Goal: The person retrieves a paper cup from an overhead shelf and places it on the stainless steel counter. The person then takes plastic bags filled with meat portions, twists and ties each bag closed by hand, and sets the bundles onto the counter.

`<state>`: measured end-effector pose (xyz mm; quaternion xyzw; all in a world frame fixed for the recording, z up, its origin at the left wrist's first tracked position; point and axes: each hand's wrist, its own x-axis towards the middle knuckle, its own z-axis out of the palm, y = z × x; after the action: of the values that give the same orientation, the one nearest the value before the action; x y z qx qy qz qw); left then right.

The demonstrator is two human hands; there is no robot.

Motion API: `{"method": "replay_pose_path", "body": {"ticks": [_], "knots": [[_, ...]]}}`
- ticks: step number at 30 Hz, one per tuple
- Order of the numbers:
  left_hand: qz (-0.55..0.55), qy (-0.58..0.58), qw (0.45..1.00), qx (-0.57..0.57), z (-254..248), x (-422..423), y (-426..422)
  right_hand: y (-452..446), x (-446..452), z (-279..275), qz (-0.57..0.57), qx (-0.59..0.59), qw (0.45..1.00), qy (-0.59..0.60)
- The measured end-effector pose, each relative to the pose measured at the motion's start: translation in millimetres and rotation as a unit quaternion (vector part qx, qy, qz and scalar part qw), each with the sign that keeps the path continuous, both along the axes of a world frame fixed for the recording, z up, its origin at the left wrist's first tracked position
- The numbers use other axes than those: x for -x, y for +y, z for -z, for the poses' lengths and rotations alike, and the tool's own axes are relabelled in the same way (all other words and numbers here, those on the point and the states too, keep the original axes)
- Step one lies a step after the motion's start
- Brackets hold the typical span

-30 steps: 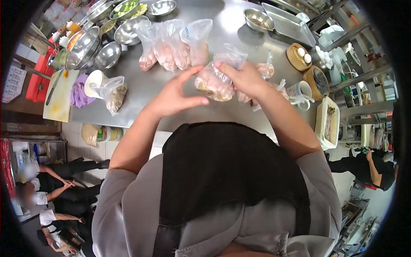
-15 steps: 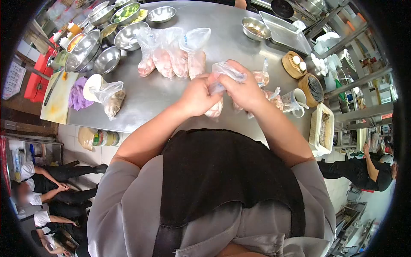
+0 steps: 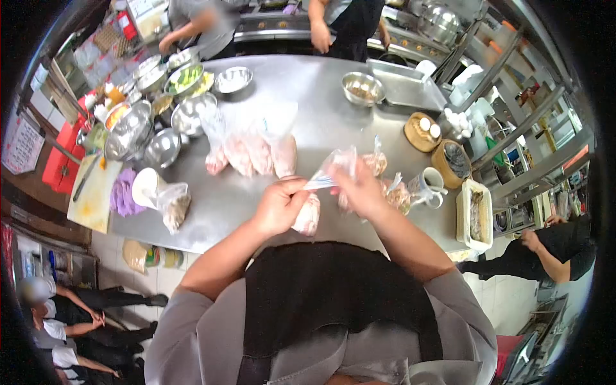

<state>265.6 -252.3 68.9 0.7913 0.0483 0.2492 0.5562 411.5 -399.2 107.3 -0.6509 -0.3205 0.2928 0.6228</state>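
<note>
My left hand [image 3: 281, 205] is closed around the gathered neck of a clear plastic bag [image 3: 308, 217] with pale pink raw meat in it. The bag's filled part hangs just over the steel table. My right hand [image 3: 360, 191], a little blurred, has its fingers curled at the loose top of the same bag. Beyond my hands, several clear bags of raw meat [image 3: 256, 157] lie side by side with their tops loose. Smaller knotted bags of meat pieces [image 3: 396, 196] sit right of my right hand, partly hidden by it.
Steel bowls [image 3: 128, 131] crowd the table's left, near a cutting board [image 3: 94, 199] with a knife, a purple cloth [image 3: 126, 192] and a bagged item [image 3: 173, 208]. Rightward are a mug [image 3: 428, 186], bamboo steamers [image 3: 451, 163], a white basket [image 3: 461, 224] and a metal tray [image 3: 410, 90]. Co-workers stand around.
The view has tilted up, showing people beyond the table. My hands have moved apart; the left keeps the bag's neck while the right has shifted along its loose top.
</note>
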Motion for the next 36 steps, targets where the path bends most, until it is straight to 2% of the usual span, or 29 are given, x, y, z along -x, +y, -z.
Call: {"method": "replay_pose_path", "body": {"ticks": [2,4,6,8,11,12,13,14,17,18,19,21,23,24,25,27,28,29,31,33,34,36], "knots": [[-0.070,0.020,0.977,0.199,-4.4,-9.0,5.9,-8.0,8.5,-14.1,-0.056,-0.010,0.956,-0.288],[-0.146,0.041,0.918,0.367,-18.2,-16.6,12.2,-10.6,19.5,-16.7,-0.066,-0.014,0.902,-0.427],[-0.139,0.016,0.912,0.385,-32.5,-22.7,6.7,-2.0,32.6,-9.5,-0.037,-0.021,0.900,-0.434],[-0.115,-0.008,0.913,0.391,-49.2,-27.9,-6.0,0.4,24.8,0.0,-0.039,-0.082,0.937,-0.337],[-0.074,-0.005,0.951,0.302,-57.9,-20.9,-6.8,-2.1,15.1,-9.4,-0.037,-0.122,0.977,-0.173],[-0.054,0.031,0.959,0.277,-59.1,-17.1,-2.8,-1.5,11.2,-12.1,-0.031,-0.122,0.986,-0.110],[-0.055,0.016,0.953,0.298,-61.0,-19.0,-4.1,-0.4,9.5,-15.5,-0.025,-0.120,0.991,-0.046],[-0.055,0.001,0.946,0.320,-64.2,-21.8,-8.1,3.2,8.6,-20.6,-0.030,-0.151,0.985,0.079],[-0.081,-0.029,0.900,0.428,-69.0,-28.4,-4.0,5.4,-5.3,-15.1,0.048,-0.115,0.982,-0.141],[-0.089,-0.035,0.879,0.467,-70.2,-32.6,-0.4,1.6,-3.7,-29.6,0.045,-0.109,0.943,-0.311],[-0.080,-0.052,0.865,0.492,-70.9,-36.0,2.1,-6.4,0.7,-54.5,0.044,-0.097,0.875,-0.472],[-0.063,-0.080,0.834,0.542,-68.0,-38.3,6.0,-13.6,1.9,-69.5,0.020,-0.058,0.765,-0.641],[-0.039,-0.066,0.830,0.552,-65.4,-39.8,2.4,-11.3,10.0,-65.6,-0.028,-0.015,0.735,-0.677],[-0.043,-0.068,0.827,0.556,-72.3,-39.1,-6.5,-7.0,8.7,-64.0,0.010,-0.013,0.731,-0.682],[-0.048,-0.072,0.825,0.559,-76.3,-39.4,-12.0,-5.3,5.3,-59.5,0.020,-0.049,0.756,-0.652],[-0.111,-0.068,0.897,0.422,-66.8,-43.0,-9.7,0.1,-5.2,-46.5,0.040,-0.124,0.799,-0.588],[-0.143,-0.066,0.924,0.349,-63.2,-42.6,-8.3,3.4,-8.5,-35.1,0.012,-0.117,0.925,-0.361],[-0.131,-0.074,0.932,0.330,-62.7,-40.4,-7.7,6.6,-10.4,-21.4,-0.018,-0.104,0.988,-0.109],[-0.108,-0.088,0.946,0.292,-64.9,-36.7,-6.3,8.0,-12.2,-7.5,-0.019,-0.084,0.995,0.044],[-0.105,-0.123,0.898,0.408,-78.9,-38.0,-9.3,3.1,-15.7,-0.3,0.038,-0.077,0.982,-0.168],[-0.104,-0.141,0.868,0.465,-88.1,-37.9,-11.1,-2.5,-9.5,-18.8,0.041,-0.082,0.947,-0.307],[-0.090,-0.134,0.839,0.519,-100.1,-34.4,-12.2,-17.8,2.2,-55.1,0.041,-0.085,0.822,-0.561]]}}
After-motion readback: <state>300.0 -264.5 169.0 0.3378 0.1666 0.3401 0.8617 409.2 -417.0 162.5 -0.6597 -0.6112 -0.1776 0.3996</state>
